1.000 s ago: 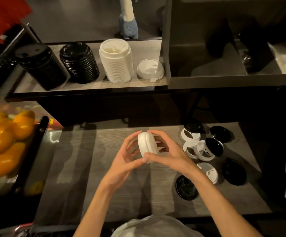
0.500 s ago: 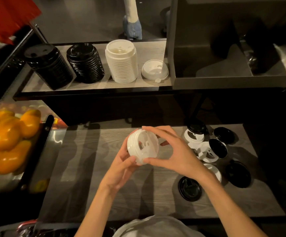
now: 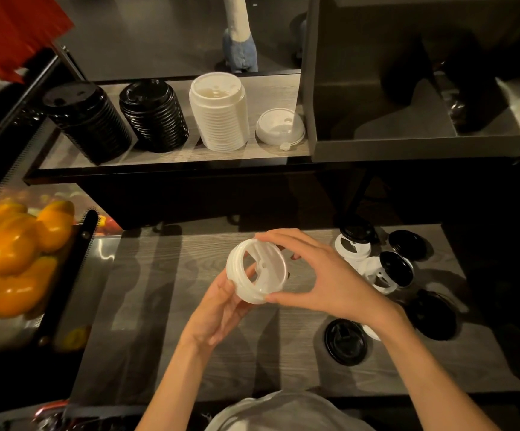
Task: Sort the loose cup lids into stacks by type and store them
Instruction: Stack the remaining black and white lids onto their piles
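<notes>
Both forearms bare to the bottom edge of the frame, no sleeves in view. left hand (image 3: 221, 309) and right hand (image 3: 324, 278): no gloves, rings or watch visible. Light grey fabric at bottom centre, probably a shirt (image 3: 286, 412)

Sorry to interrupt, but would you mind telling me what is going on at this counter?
A person is sorting cup lids. Both hands, left hand and right hand, hold a small stack of white lids above the wooden counter. Loose black and white lids lie unsorted at the right. On the shelf behind stand two black lid stacks, a tall white lid stack and a single white lid.
</notes>
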Demonstrator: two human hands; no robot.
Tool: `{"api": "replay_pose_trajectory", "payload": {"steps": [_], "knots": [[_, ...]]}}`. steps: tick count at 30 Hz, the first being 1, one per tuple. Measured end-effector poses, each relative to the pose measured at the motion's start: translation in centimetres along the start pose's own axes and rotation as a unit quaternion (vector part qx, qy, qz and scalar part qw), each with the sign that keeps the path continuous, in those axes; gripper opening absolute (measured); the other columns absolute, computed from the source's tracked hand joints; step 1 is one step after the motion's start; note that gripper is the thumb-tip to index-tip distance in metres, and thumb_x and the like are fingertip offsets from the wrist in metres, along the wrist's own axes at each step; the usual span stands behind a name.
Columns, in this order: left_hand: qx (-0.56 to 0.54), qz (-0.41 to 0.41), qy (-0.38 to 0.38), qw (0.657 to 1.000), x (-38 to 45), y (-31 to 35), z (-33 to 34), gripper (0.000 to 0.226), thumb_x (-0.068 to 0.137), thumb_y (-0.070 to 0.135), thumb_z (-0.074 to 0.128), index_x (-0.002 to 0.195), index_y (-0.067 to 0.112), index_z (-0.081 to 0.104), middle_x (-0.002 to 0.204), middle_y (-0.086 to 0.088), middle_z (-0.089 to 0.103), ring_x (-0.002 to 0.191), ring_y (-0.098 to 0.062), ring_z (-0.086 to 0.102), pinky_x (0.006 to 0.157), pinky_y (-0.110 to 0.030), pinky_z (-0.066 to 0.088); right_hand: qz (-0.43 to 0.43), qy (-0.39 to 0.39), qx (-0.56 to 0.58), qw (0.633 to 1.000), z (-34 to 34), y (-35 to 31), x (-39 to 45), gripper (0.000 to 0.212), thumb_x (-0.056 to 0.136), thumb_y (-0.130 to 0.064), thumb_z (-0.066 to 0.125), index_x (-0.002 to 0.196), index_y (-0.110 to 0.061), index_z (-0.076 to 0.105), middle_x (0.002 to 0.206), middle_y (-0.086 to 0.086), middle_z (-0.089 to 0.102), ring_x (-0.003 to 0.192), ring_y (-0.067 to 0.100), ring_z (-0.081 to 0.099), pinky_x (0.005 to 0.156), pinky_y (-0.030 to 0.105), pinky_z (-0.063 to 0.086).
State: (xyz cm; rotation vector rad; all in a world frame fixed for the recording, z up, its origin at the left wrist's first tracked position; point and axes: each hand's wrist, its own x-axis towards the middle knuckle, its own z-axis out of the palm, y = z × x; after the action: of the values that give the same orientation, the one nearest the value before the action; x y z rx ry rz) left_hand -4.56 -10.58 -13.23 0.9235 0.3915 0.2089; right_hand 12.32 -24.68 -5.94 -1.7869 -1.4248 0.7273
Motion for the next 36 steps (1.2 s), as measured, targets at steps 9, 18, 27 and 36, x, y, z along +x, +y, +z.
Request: {"api": "replay_pose_trajectory", "payload": {"steps": [9, 18, 27, 36], "knots": [[0.019, -0.013, 0.014, 1.000, -0.3, 0.9, 1.6, 0.069, 0.064, 0.072, 0.083, 0.124, 0.039, 0.073, 0.136, -0.007, 0.067, 0.119, -0.029, 0.068, 0.091, -0.038, 0.061, 0.024, 0.034, 0.003, 0.999, 0.8, -0.6, -0.3, 0.085, 0.074, -0.047, 0.091, 0.144, -0.044, 0.044, 0.143, -0.025, 0.051, 0.136, 0.000, 0.046, 0.113, 0.034, 0.043], [-0.021, -0.030, 0.043, 0.998, -0.4, 0.5, 1.0, 0.080, 0.065, 0.070, 0.084, 0.133, 0.029, 0.068, 0.137, -0.012, 0.066, 0.119, -0.034, 0.067, 0.092, -0.040, 0.061, 0.017, 0.030, 0.011, 0.999, 0.6, -0.7, -0.2, 0.086, 0.073, -0.043, 0.093, 0.146, -0.043, 0.048, 0.145, -0.024, 0.049, 0.138, 0.000, 0.045, 0.115, 0.033, 0.041], [-0.035, -0.047, 0.017, 0.998, -0.4, 0.7, 1.4, 0.099, 0.068, 0.071, 0.080, 0.145, 0.020, 0.044, 0.136, -0.013, 0.067, 0.114, -0.038, 0.070, 0.088, -0.039, 0.061, 0.008, 0.012, -0.002, 1.000, 0.4, -0.7, -0.1, 0.085, 0.076, -0.042, 0.090, 0.148, -0.046, 0.046, 0.148, -0.024, 0.043, 0.141, 0.002, 0.042, 0.115, 0.038, 0.042], [-0.026, -0.033, 0.034, 0.999, -0.2, -0.1, 0.3, 0.078, 0.066, 0.075, 0.079, 0.132, 0.035, 0.069, 0.146, -0.015, 0.059, 0.133, -0.047, 0.052, 0.095, -0.042, 0.059, 0.005, 0.034, 0.010, 0.999, 0.5, -0.7, -0.3, 0.085, 0.072, -0.043, 0.094, 0.146, -0.043, 0.049, 0.145, -0.023, 0.052, 0.139, 0.003, 0.047, 0.116, 0.036, 0.042]]}}
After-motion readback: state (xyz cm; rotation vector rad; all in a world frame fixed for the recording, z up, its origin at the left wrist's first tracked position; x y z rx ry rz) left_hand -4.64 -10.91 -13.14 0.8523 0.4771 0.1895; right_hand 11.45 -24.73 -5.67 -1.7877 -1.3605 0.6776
